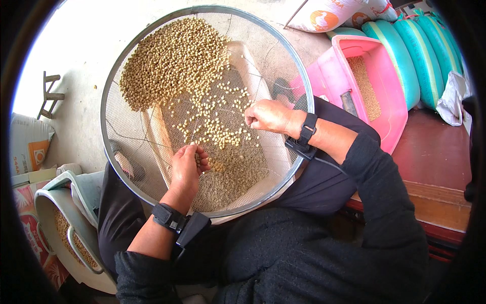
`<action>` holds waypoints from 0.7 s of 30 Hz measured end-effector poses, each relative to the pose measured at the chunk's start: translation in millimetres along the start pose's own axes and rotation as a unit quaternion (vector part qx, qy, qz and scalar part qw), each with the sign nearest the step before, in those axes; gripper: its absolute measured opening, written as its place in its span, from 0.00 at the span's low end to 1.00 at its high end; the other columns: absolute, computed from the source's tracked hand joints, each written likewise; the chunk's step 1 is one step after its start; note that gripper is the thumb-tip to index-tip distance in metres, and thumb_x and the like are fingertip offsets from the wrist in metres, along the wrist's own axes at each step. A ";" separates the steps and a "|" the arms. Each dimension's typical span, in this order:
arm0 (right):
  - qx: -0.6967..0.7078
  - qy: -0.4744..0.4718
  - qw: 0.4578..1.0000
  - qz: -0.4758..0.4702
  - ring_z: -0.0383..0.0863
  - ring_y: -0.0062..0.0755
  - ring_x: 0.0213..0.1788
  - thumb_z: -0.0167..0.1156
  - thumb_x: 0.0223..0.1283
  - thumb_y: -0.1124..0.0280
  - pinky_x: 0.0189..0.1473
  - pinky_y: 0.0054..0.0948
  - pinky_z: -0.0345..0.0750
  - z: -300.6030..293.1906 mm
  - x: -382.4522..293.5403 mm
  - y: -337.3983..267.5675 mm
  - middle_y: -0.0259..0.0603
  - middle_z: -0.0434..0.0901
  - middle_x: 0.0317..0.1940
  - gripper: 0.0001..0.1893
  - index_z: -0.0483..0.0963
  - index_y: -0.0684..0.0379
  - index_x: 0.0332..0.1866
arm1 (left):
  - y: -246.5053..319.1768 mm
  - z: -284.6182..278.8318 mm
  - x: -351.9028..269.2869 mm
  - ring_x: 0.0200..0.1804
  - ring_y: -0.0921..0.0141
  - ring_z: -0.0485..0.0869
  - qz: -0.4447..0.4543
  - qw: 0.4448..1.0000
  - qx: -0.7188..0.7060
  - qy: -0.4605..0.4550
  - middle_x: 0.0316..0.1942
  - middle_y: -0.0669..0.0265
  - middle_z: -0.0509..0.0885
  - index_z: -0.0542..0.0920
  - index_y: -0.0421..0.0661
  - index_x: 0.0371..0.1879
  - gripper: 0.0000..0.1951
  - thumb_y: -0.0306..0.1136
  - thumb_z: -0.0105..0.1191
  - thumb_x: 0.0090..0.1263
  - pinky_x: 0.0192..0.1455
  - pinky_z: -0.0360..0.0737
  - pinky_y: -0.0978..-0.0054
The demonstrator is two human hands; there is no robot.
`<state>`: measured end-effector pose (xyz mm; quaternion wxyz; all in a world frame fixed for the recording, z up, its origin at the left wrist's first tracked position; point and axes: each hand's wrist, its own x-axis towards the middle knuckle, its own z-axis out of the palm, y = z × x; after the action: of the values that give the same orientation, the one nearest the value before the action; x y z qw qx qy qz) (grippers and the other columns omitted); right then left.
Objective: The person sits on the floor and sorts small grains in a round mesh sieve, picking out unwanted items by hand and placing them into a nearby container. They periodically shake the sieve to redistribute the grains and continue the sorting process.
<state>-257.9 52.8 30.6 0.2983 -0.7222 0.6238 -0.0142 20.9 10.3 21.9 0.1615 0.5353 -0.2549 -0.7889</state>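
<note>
A round metal-rimmed mesh sieve (105, 114) rests over my lap. A dense heap of pale tan beans (171, 60) lies at its far left, and loose beans (224, 135) are scattered across the middle. My left hand (186, 167) curls over the mesh near its lower left, with a few darker beans (197, 159) in the fingers. My right hand (271, 117) hovers at the right of the scattered beans, fingertips drawn together; whether they pinch a bean is hidden. Through the mesh shows a pale-sided container (250, 64) holding darker material.
On the right stands a pink plastic tub (322, 78) with grain (363, 87), beside teal woven sacks (408, 49) and a reddish-brown wooden surface (429, 148). White printed sacks (326, 11) lean behind. At left are a small wooden stool (49, 95) and a handled pot (45, 197) containing beans.
</note>
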 end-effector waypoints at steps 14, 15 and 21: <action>-0.005 -0.066 0.993 -0.098 0.83 0.47 0.39 0.62 0.50 0.68 0.39 0.42 0.80 46.6 -14.1 -39.8 0.43 0.81 0.30 0.06 0.77 0.57 0.31 | -17.7 -2.9 -8.6 0.30 0.72 0.79 -0.059 0.994 0.084 -0.030 0.29 0.63 0.79 0.75 0.39 0.35 0.10 0.32 0.42 0.76 0.33 0.82 0.72; -0.033 -0.081 0.992 -0.092 0.82 0.47 0.41 0.62 0.51 0.68 0.41 0.42 0.80 49.7 -13.3 -42.6 0.43 0.81 0.30 0.06 0.76 0.58 0.31 | -18.4 -2.8 -8.6 0.30 0.72 0.79 -0.058 0.994 0.089 -0.034 0.29 0.63 0.80 0.75 0.39 0.35 0.10 0.32 0.42 0.76 0.34 0.82 0.72; -0.058 -0.099 0.988 -0.098 0.83 0.51 0.36 0.62 0.49 0.70 0.38 0.42 0.81 51.4 -5.1 -50.2 0.47 0.81 0.29 0.07 0.75 0.62 0.29 | -19.5 1.3 -7.4 0.32 0.70 0.80 -0.059 0.993 0.090 -0.044 0.32 0.61 0.81 0.76 0.37 0.38 0.13 0.33 0.40 0.77 0.37 0.82 0.71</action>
<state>-194.0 80.9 12.7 0.3133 -0.7941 0.5167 0.0647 22.9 30.5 16.8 0.0542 0.5264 -0.3000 -0.7937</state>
